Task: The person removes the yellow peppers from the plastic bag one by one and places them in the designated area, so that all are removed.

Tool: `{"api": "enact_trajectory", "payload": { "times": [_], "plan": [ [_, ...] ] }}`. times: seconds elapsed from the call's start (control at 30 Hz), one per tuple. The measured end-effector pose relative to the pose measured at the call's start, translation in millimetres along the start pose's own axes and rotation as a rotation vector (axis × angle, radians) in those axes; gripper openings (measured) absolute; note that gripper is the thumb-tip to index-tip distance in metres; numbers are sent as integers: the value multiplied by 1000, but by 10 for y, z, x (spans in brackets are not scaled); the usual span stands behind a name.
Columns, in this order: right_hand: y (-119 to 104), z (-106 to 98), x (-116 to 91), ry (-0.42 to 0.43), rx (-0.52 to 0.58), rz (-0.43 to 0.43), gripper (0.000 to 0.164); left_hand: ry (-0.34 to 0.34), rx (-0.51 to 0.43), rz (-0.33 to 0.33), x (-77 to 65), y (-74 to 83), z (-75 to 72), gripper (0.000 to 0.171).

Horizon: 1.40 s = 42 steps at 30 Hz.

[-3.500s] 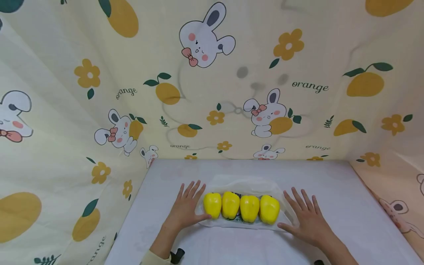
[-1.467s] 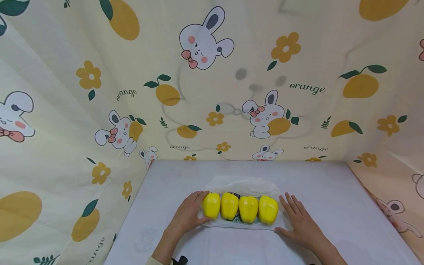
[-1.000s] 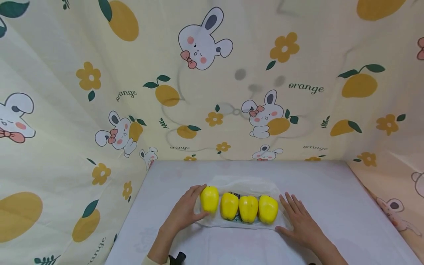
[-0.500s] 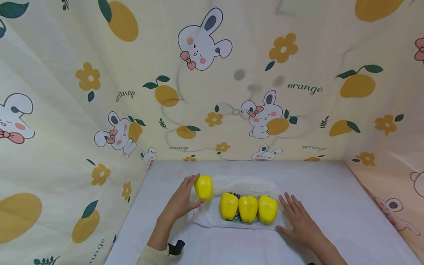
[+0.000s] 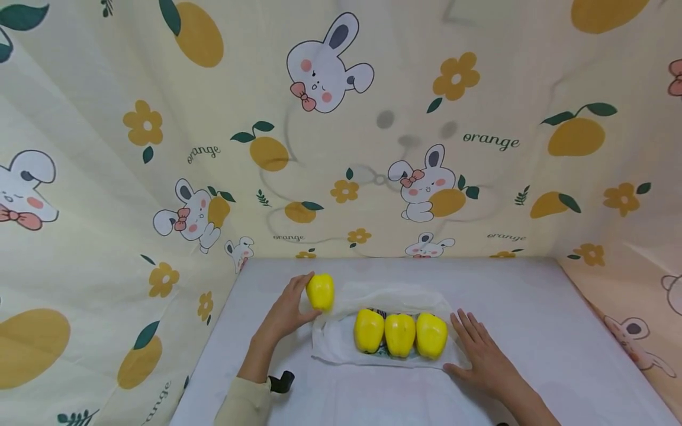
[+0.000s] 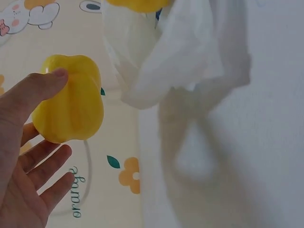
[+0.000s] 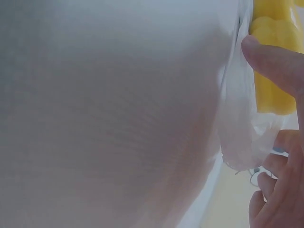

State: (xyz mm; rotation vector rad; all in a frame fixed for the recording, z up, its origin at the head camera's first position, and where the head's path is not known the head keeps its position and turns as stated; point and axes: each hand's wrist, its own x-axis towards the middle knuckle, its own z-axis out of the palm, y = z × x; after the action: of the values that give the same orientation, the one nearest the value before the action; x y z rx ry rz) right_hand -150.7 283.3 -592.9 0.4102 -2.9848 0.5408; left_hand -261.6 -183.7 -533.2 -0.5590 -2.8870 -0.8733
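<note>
Pepper (image 5: 320,292), yellow: pinched between the thumb and fingers of the left hand (image 5: 285,312), held near the left end of the white bag (image 5: 334,340). Three more peppers (image 5: 400,335), yellow: set side by side in a row on the bag. Right hand (image 5: 482,354): placed at the bag's right end, fingers extended. Table (image 5: 538,319), white: backed by patterned cloth (image 5: 341,136).

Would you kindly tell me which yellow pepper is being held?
The leftmost pepper: the left hand holds it, while the other three form a row to its right.
</note>
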Motion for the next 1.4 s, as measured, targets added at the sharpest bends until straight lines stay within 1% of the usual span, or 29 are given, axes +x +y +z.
{"api": "enact_trajectory", "payload": {
  "times": [0.23,0.37,0.57,0.8,0.9,1.0,1.1,1.23,1.4],
  "plan": [
    [-14,-22,18,-36,1,12,116,-30,-21,-51,104,-132,23,94],
    [-22,-32,25,-36,-5,2,113,-54,-31,-85,164,-196,52,95],
    [-24,-40,31,-40,-9,0,113,-85,-34,-133,232,-244,71,97],
    [-11,-33,38,-40,-28,-1,114,-101,-8,-121,300,-287,121,96],
    [-4,-25,41,-37,-28,-5,115,-104,2,-129,321,-296,143,96],
    [2,-10,40,-34,-18,-2,115,-104,10,-114,343,-305,163,96],
    [4,3,34,-28,-15,-6,116,-115,16,-106,375,-323,186,97],
    [13,24,32,-31,-13,-7,116,-135,23,-115,421,-358,228,97],
    [20,28,47,-50,-5,14,119,-152,38,-110,471,-380,262,97]
  ]
}}
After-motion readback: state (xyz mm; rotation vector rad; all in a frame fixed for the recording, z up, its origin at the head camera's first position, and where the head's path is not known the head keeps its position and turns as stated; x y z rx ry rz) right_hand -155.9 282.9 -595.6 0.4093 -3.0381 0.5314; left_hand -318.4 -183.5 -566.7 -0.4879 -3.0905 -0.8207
